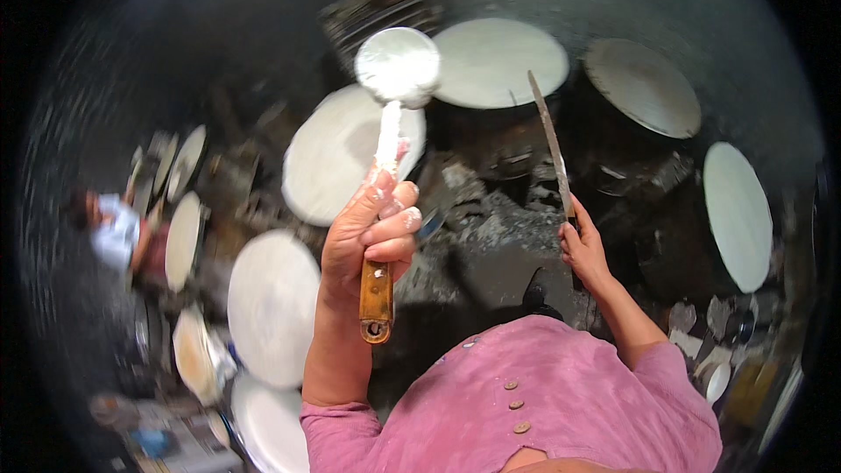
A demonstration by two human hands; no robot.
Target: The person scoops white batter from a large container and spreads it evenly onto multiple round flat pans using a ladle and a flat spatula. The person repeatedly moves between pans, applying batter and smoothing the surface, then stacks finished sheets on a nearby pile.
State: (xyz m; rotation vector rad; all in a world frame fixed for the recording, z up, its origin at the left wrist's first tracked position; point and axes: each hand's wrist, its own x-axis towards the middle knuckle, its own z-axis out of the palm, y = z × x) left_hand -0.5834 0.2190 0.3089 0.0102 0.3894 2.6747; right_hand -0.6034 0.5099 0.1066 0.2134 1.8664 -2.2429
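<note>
My left hand (374,233) is closed around the wooden handle of a ladle (399,62) and holds it up in front of me. The bowl and shaft are coated with white batter, and white smears mark my fingers. A large round griddle (315,157) with a pale surface lies behind the ladle, at a lower level. My right hand (583,246) grips a long, narrow, flat metal blade (550,138) by its dark handle. The blade points away from me, its tip appearing over the edge of a second white-topped griddle (499,62).
A brownish griddle (642,87) and a white one (737,217) curve round on the right. Two pale round surfaces (272,309) (272,424) lie at left, near a stack of flatbreads (197,355). Ash and rubble (493,217) cover the middle ground. Another person (115,230) sits far left.
</note>
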